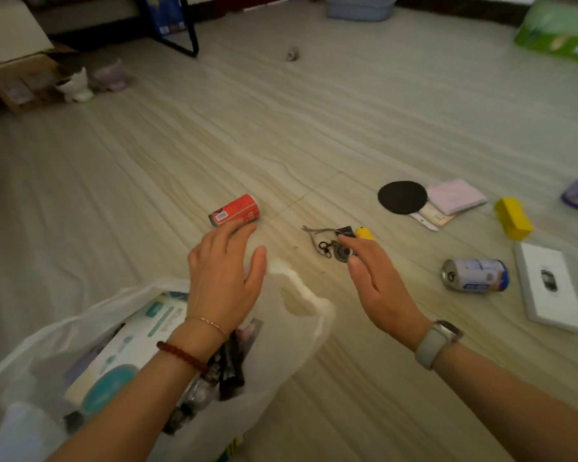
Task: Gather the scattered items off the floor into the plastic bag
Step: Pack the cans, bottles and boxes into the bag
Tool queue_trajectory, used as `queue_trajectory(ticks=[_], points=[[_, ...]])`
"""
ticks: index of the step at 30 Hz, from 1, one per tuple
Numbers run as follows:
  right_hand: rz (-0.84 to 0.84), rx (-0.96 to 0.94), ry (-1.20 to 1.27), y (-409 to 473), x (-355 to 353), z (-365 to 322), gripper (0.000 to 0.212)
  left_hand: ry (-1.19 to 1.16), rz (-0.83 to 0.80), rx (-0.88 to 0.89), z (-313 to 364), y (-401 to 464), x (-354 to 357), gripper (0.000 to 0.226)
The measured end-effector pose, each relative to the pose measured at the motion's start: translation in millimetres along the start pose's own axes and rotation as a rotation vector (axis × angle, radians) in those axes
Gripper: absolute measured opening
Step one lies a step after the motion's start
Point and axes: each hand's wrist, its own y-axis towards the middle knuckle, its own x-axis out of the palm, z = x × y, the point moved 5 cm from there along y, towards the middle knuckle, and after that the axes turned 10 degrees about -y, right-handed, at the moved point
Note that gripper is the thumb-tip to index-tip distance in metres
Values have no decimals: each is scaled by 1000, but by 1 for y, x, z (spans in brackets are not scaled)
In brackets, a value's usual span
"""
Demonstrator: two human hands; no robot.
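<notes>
We spread our left hand (226, 278) toward the red can (235, 210), right hand (377, 281) open over the keyring (334, 243); plastic bag (291, 315) lies agape to receive them.

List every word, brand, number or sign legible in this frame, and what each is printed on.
None can be read.
Red can: white barcode label and gold print, too blurred.
Blue-and-white can: blue band with marks, blurred.
White pack in the plastic bag: teal graphics, text unreadable.
White box: a picture only.
Green package and blue poster: too far and blurred.
</notes>
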Motion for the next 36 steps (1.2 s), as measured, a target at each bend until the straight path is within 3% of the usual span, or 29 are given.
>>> queue_trajectory(ticks=[4, 8, 13, 18, 20, 28, 30, 33, 36], points=[[-61, 251, -208, 17, 0, 77, 42, -149, -189, -15, 22, 53, 56, 62], [-137, 552, -178, 34, 13, 140, 50, 8, -451, -73, 14, 89, 132, 54], [-181, 664, -91, 56, 42, 176, 55, 172, -682, -128, -6, 75, 223, 60], [-217, 800, -61, 71, 62, 190, 75, 267, -798, -142, -35, 54, 265, 55], [-241, 851, -71, 77, 65, 193, 78, 318, -742, -68, -36, 52, 262, 50], [-218, 878, -215, 79, 77, 195, 51, 442, -507, 247, -27, 54, 240, 18], [-216, 862, -206, 77, 74, 194, 50, 379, -424, 245, -29, 54, 233, 26], [-220, 789, -184, 68, 68, 193, 50, 141, -381, 160, -21, 52, 215, 11], [-119, 761, 40, 51, 62, 187, 48, -41, -277, 124, -2, 56, 179, 8]])
